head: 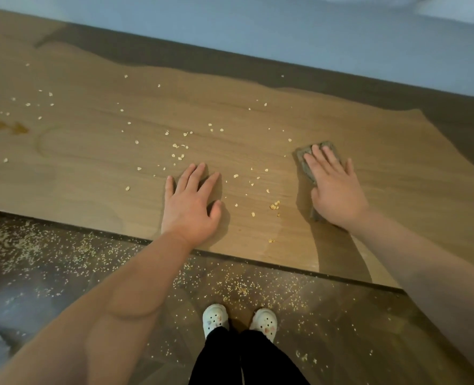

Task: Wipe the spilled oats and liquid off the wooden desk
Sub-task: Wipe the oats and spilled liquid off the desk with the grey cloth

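The wooden desk (pixel 91 168) runs across the view with oat flakes (pixel 178 151) scattered over its middle and left. An amber liquid spill (pixel 19 128) lies at the far left edge. My right hand (pixel 337 190) presses flat, fingers straight, on a grey cloth (pixel 304 159) at the right of the desk. My left hand (pixel 192 202) rests flat on the bare wood near the front edge, fingers spread. A small clump of oats (pixel 275 205) lies between the two hands.
The desk's front edge (pixel 258 262) runs diagonally below my forearms. Many oats (pixel 238 287) litter the dark floor under it, around my white clogs (pixel 216 318). A pale wall (pixel 313 37) borders the desk's far side.
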Demonstrator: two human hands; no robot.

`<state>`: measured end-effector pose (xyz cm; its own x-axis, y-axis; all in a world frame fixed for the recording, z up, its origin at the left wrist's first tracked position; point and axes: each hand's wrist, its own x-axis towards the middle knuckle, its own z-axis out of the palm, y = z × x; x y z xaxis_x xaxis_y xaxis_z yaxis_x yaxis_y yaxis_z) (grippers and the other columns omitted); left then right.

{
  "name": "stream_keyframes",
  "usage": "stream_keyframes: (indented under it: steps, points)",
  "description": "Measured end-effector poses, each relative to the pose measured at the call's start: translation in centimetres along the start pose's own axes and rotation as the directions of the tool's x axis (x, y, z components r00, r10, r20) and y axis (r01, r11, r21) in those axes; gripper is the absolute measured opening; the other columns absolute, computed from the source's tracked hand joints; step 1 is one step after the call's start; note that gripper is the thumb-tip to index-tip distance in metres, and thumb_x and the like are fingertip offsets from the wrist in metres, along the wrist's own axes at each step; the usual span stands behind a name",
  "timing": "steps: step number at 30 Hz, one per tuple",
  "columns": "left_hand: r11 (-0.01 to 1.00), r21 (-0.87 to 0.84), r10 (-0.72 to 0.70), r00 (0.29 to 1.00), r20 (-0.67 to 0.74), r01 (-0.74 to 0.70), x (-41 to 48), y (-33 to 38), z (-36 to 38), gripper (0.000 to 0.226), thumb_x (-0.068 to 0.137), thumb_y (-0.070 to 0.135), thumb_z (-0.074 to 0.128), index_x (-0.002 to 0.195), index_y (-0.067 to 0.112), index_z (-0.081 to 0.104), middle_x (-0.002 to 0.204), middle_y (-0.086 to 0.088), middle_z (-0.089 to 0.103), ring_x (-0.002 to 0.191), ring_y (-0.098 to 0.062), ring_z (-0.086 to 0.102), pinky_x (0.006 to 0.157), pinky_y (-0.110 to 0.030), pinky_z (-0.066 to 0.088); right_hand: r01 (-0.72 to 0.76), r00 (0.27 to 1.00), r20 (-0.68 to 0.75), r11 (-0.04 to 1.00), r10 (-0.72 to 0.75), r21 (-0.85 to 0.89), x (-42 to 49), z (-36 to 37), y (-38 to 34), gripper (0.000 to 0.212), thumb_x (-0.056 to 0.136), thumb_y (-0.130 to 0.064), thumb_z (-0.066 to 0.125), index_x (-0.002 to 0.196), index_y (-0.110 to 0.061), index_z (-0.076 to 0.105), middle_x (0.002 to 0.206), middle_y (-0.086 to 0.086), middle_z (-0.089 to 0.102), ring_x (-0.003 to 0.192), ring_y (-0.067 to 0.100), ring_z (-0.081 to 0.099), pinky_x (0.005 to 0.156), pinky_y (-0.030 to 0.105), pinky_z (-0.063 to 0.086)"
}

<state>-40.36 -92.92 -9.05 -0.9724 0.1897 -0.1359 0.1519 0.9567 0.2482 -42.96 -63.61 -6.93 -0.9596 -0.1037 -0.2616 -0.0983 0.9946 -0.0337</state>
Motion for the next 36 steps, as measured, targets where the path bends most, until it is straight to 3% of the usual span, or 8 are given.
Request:
stream_keyframes:
  steps: [3,6,10,14,20,26,31,36]
  points:
    - [1.0,-0.003,0.015,0.999,-0.039,-0.015,1.0,0.2,-0.1,0.075,0.085,0.053,0.019,0.148,0.019,0.038,0.155,-0.007,0.033,0.144,-0.026,0.025,0.12,-0.052,0.01,-0.221,0.969,-0.073,0.961,0.236,0.169,3.4,-0.5,1.1,0.064,0.098,-0.02,0.04,0.157,-0.015,0.014,0.165,0.003,0.002,0.151,0.02,-0.003,0.122,0.05,0.005]
    - [0.999,0.036,0.035,0.999,-0.015,-0.034,1.6,0.2,0.2,0.079,0.085,0.056,0.013,0.154,0.02,0.027,0.161,-0.006,0.02,0.149,-0.022,0.012,0.122,-0.049,0.004,-0.4,0.873,-0.153,0.859,0.463,0.319,6.3,-0.3,-1.1,0.06,0.098,-0.03,0.036,0.154,-0.014,0.024,0.164,0.006,0.011,0.151,0.023,0.003,0.122,0.048,0.006]
    - [0.999,0.043,0.035,0.999,-0.007,-0.034,1.8,0.0,0.5,0.078,0.088,0.058,0.012,0.156,0.021,0.015,0.165,0.0,0.001,0.151,-0.015,-0.004,0.122,-0.046,-0.001,-0.077,0.969,-0.214,0.977,0.12,0.199,4.8,0.7,-2.5,0.052,0.103,-0.032,0.032,0.152,-0.016,0.03,0.162,0.004,0.019,0.151,0.02,0.008,0.122,0.045,0.008]
    - [0.998,0.054,0.025,1.0,-0.012,-0.024,1.9,0.0,0.8,0.079,0.088,0.058,0.013,0.157,0.021,0.016,0.164,0.001,0.002,0.151,-0.014,-0.005,0.122,-0.045,-0.001,0.256,0.958,-0.187,0.944,-0.219,0.208,3.8,0.3,2.6,0.046,0.103,-0.021,0.034,0.149,-0.018,0.037,0.158,-0.001,0.028,0.149,0.013,0.012,0.122,0.044,0.008]
    - [0.999,0.041,0.021,0.999,-0.033,-0.02,1.8,0.0,0.8,0.079,0.086,0.058,0.013,0.156,0.022,0.018,0.164,0.002,0.005,0.151,-0.014,-0.001,0.122,-0.044,0.0,-0.179,0.921,-0.286,0.94,0.264,0.292,9.5,-0.5,0.1,0.049,0.105,-0.022,0.032,0.152,-0.01,0.028,0.159,0.013,0.026,0.149,0.027,0.018,0.122,0.044,0.014]
    - [1.0,0.027,0.017,0.999,-0.049,-0.016,1.9,-0.1,0.9,0.077,0.086,0.056,0.018,0.155,0.021,0.022,0.164,0.002,0.01,0.151,-0.014,0.003,0.122,-0.045,0.002,0.184,0.967,-0.196,0.979,-0.165,0.083,4.3,1.2,-0.8,0.051,0.103,-0.016,0.032,0.154,-0.013,0.025,0.162,0.003,0.016,0.151,0.018,0.004,0.122,0.051,0.006]
    - [1.0,0.017,0.023,0.998,-0.065,-0.022,1.9,-0.1,1.0,0.077,0.086,0.055,0.022,0.154,0.019,0.028,0.163,-0.001,0.016,0.151,-0.017,0.009,0.121,-0.048,0.007,-0.179,0.934,-0.282,0.97,0.221,0.166,9.6,-0.2,2.6,0.051,0.101,-0.012,0.037,0.152,-0.016,0.032,0.163,0.009,0.016,0.151,0.029,0.008,0.12,0.054,0.005]
    - [1.0,0.015,0.026,0.997,-0.076,-0.025,2.0,-0.2,1.1,0.076,0.086,0.053,0.024,0.153,0.018,0.03,0.162,-0.001,0.018,0.151,-0.018,0.011,0.121,-0.049,0.009,-0.208,0.906,-0.314,0.944,0.285,0.254,16.3,-1.8,-0.1,0.054,0.097,-0.009,0.038,0.15,-0.011,0.033,0.16,0.013,0.023,0.149,0.03,0.014,0.121,0.047,0.013]
